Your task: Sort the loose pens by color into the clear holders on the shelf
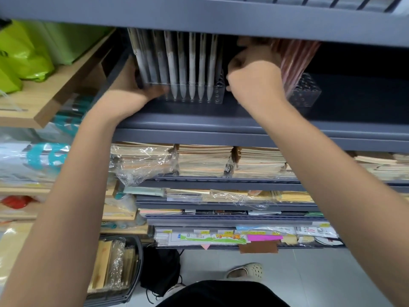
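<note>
A clear holder (218, 94) stands on the grey shelf (199, 125), filled with several white pens (191, 65) standing upright. My left hand (137, 85) grips the holder's left end, thumb across its front. My right hand (254, 72) is curled in a fist just right of that holder; whether it holds a pen is hidden. Behind it, several red pens (296, 58) lean in a second clear holder (307, 91), whose front holes look vacant.
The shelf above (199, 21) hangs low over the pen tops. Stacks of wrapped notebooks (203, 160) fill the shelves below. A wooden shelf (44, 100) with green bags (24, 54) is at left. A dark basket (119, 269) sits on the floor.
</note>
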Demonstrator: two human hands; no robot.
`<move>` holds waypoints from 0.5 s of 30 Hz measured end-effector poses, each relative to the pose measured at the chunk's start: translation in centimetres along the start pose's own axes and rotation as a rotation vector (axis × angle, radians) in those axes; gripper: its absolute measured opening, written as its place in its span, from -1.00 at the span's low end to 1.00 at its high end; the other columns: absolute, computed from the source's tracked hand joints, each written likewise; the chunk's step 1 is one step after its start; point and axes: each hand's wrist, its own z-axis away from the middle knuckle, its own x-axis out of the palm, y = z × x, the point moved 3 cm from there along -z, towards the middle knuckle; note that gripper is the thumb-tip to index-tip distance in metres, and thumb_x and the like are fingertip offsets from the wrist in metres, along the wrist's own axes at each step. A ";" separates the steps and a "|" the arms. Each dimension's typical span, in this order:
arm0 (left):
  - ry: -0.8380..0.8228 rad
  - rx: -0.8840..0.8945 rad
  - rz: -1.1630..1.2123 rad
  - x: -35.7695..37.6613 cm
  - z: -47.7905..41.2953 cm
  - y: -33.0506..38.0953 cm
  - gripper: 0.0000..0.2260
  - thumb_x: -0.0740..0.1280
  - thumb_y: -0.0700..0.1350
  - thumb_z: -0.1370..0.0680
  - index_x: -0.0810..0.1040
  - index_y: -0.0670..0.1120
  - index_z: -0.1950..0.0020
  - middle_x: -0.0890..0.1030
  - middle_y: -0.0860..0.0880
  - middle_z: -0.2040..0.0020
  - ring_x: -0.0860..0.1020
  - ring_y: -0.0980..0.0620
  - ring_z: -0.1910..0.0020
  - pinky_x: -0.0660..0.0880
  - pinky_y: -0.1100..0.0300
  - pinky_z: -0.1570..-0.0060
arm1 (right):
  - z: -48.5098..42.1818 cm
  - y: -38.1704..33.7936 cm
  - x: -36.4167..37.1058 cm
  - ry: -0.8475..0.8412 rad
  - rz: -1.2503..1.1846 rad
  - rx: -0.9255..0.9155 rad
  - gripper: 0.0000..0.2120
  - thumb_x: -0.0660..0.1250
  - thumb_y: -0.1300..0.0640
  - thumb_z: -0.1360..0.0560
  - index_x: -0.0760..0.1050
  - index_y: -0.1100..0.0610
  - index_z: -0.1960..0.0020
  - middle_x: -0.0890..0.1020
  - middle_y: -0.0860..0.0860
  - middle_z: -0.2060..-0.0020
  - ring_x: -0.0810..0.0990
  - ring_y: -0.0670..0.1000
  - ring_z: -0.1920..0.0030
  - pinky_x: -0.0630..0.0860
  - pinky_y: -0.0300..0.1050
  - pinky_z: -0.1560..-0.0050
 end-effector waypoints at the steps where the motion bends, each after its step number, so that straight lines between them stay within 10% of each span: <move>1: 0.055 -0.009 0.056 0.1 0.8 0.2 -0.38 0.52 -0.02 -0.48 0.36 -0.03 -0.48 0.56 0.07 -0.34 0.53 0.20 -0.27 0.43 0.24 -0.31 | 1.0 0.4 -0.8 0.053 -0.044 -0.031 -0.74 0.20 0.19 -0.50 0.53 0.13 -0.15 0.63 0.04 -0.05 0.64 0.11 0.01 0.62 0.04 0.00; 7: 0.389 0.028 0.324 0.9 8.3 3.3 -0.73 0.41 0.00 -0.50 0.62 -0.02 -0.17 0.67 0.11 0.01 0.62 0.18 -0.01 0.55 0.20 -0.14 | 7.1 3.0 -5.1 0.131 -0.297 -0.094 -0.90 0.29 0.09 -0.52 0.56 -0.06 0.07 0.68 -0.05 0.19 0.68 -0.05 0.11 0.64 0.05 0.06; 15: 0.063 -0.078 0.469 8.0 18.6 1.2 -0.86 0.32 -0.01 -0.57 0.65 0.03 -0.04 0.72 -0.07 0.04 0.70 -0.09 0.08 0.63 0.16 0.11 | 17.0 14.3 -7.2 0.034 -0.377 0.122 -0.87 0.30 -0.01 -0.52 0.63 -0.06 0.03 0.71 -0.09 0.14 0.70 -0.09 0.15 0.60 -0.28 0.18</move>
